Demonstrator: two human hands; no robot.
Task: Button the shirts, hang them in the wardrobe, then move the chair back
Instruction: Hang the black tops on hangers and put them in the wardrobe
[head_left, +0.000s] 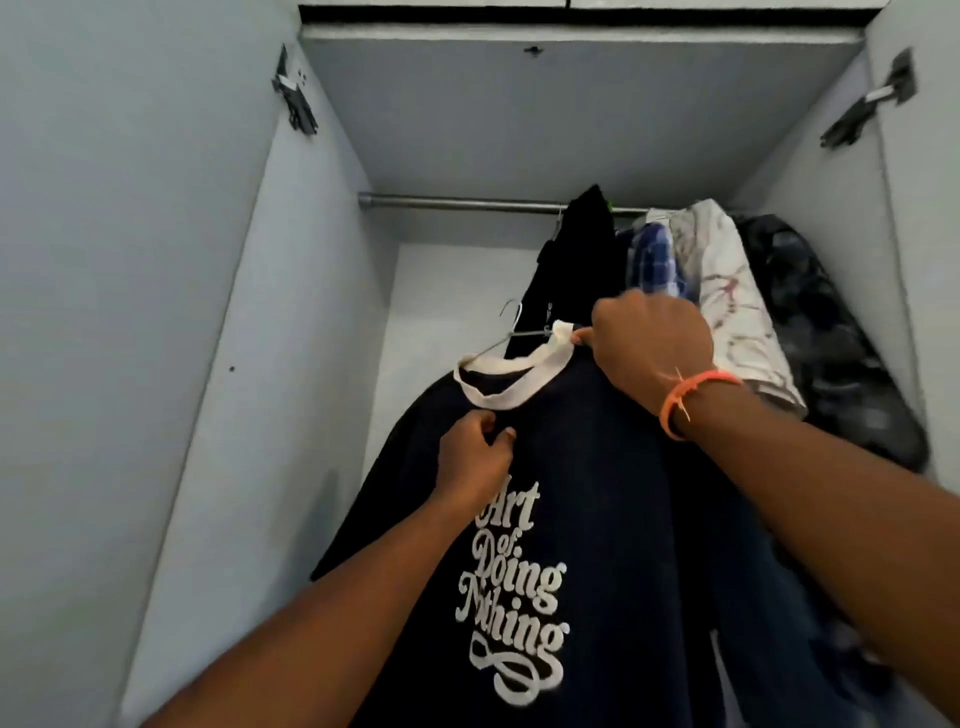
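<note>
A navy T-shirt (587, 467) with a cream collar and white lettering hangs on a thin wire hanger (511, 332) in front of me, inside the open wardrobe. My left hand (475, 457) pinches the shirt's front just below the collar. My right hand (652, 348), an orange band on its wrist, grips the collar and hanger at the shirt's right shoulder. The hanger's hook is below the metal rail (457, 201) and not on it.
Several garments hang on the rail's right half: a black one (576, 244), a blue checked shirt (657, 260), a white stained one (727, 301) and a dark patterned one (831, 338). The rail's left half is bare. Wardrobe walls and open doors (130, 312) flank both sides.
</note>
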